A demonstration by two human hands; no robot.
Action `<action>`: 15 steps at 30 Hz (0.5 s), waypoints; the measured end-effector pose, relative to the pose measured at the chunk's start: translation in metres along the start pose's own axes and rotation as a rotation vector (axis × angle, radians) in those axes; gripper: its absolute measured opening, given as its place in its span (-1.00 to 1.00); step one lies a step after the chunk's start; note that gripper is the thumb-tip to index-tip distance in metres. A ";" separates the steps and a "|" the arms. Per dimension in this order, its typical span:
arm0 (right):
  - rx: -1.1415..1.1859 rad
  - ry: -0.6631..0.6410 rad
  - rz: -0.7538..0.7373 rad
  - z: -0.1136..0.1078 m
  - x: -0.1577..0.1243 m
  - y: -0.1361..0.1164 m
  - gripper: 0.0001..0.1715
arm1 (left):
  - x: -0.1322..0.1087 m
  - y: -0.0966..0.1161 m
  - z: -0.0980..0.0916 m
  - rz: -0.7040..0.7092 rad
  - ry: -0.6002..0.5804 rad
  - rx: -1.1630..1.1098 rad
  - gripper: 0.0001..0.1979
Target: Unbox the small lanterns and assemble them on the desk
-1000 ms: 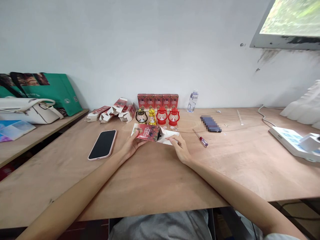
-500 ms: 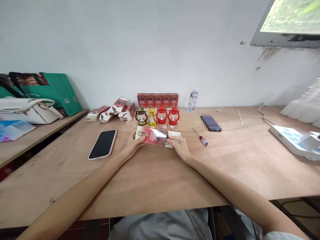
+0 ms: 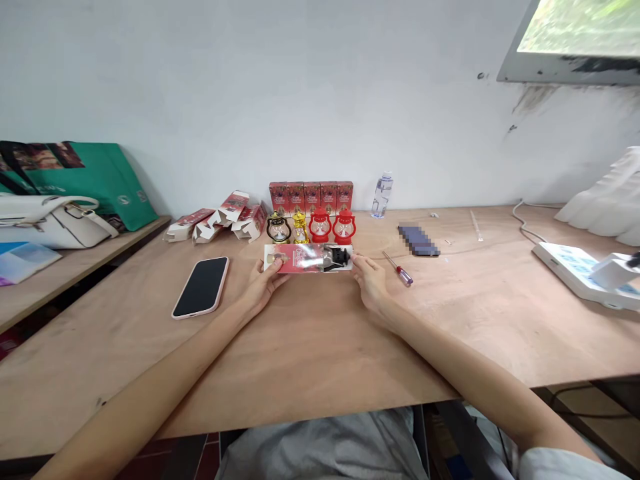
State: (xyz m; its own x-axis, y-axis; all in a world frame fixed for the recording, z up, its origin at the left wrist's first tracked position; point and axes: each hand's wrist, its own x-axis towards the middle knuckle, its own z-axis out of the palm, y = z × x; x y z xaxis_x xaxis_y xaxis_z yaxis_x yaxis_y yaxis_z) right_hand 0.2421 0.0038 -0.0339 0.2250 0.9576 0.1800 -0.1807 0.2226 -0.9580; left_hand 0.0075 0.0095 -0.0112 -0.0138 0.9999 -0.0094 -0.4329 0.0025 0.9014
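Above the table, a red printed box (image 3: 299, 259) lies on its side, its opening toward the right. My left hand (image 3: 263, 281) grips the left end, thumb on top. From the other end sticks out a black lantern (image 3: 337, 257), seemingly in clear wrap, over a white flap. The fingers of my right hand (image 3: 371, 277) are pinched at its outer tip; whether they also hold the flap is hard to see. Just behind stand a bronze-black lantern (image 3: 279, 229), a gold lantern (image 3: 300, 229) and two red lanterns (image 3: 320, 227).
Several red boxes (image 3: 312, 195) stand in a row at the wall, with opened boxes (image 3: 233, 217) to their left. A phone (image 3: 201, 287) lies left of my hands. To the right are a screwdriver (image 3: 401, 272), a clear bottle (image 3: 383, 195) and a power strip (image 3: 580, 272).
The black lantern has come partly out of the box's right end, where only the white flap showed before. My right hand has shifted to the lantern's outer tip; the box has levelled.
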 end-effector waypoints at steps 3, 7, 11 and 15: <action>0.193 0.180 0.043 -0.010 0.013 -0.007 -0.76 | 0.000 0.001 0.001 0.012 0.030 -0.014 -0.61; 0.228 0.434 -0.063 -0.029 0.032 -0.020 -0.78 | 0.002 0.002 -0.001 -0.001 0.064 -0.039 -0.66; 0.061 0.595 -0.251 -0.042 0.041 -0.031 -0.77 | 0.008 0.001 -0.005 -0.027 0.104 -0.089 -0.70; -0.196 0.554 -0.441 -0.044 0.038 -0.031 -0.75 | 0.011 0.004 -0.009 -0.082 0.079 -0.141 -0.61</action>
State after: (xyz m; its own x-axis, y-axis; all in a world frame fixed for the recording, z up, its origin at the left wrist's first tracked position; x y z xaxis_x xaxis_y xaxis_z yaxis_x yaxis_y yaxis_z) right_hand 0.2986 0.0250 -0.0069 0.6975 0.5419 0.4688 0.2016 0.4794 -0.8541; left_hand -0.0020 0.0208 -0.0118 -0.0418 0.9919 -0.1197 -0.5576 0.0763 0.8266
